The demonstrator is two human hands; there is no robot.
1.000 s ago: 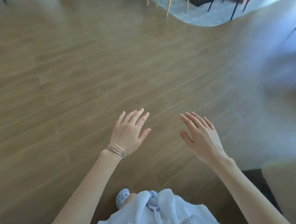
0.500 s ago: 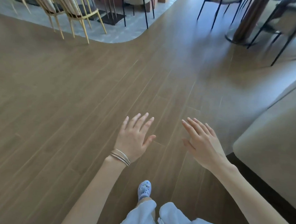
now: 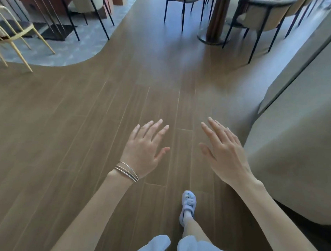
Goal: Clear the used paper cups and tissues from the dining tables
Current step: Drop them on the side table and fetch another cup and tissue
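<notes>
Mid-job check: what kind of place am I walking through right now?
Probably a restaurant or café dining area: a pedestal table with upholstered black-legged chairs around it, a yellow-framed chair on a grey tiled section, and wood-plank floor between.

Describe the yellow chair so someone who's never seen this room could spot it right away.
Find the grey tiled area that curves into the wooden floor at upper left. The yellow chair stands at its left edge, partly cut off. Its thin pale-yellow frame and splayed legs set it apart from the black-legged chair nearby.
</notes>
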